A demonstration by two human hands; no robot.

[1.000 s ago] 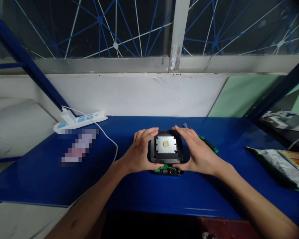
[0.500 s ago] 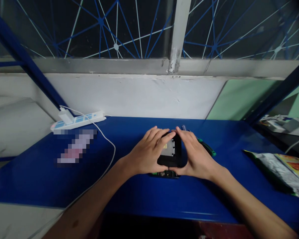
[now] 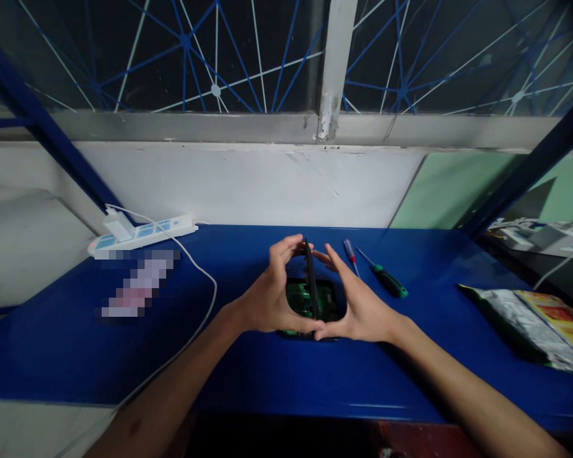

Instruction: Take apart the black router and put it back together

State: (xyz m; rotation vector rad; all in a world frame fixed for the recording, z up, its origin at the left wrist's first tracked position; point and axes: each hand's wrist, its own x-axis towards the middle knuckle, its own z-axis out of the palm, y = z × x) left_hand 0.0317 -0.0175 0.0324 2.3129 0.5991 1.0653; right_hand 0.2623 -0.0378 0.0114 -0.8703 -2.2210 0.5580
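Observation:
A thin black cover [image 3: 311, 280] stands tilted up almost edge-on between my hands. My left hand [image 3: 266, 296] pinches it, thumb at the near end and fingers at the far end. From the other side, my right hand [image 3: 365, 302] grips the same cover with its thumb near and fingers far. Below lies a black housing [image 3: 335, 283] with a green circuit board [image 3: 297, 298] inside, partly hidden by my hands and the cover. To the right of my right hand lie a green-handled screwdriver [image 3: 388, 280] and a purple-handled screwdriver [image 3: 348, 250].
A white power strip [image 3: 146, 235] with a plugged-in charger lies at the back left, its white cable [image 3: 214, 286] curving toward my left arm. A pixelated item [image 3: 138, 283] is nearby. A foil food packet [image 3: 530, 324] rests at the right of the blue table [image 3: 248, 388].
The cover has turned from lying nearly flat over the housing to standing edge-on, uncovering the green circuit board. Both hands have turned with it. The view has shifted slightly to the right.

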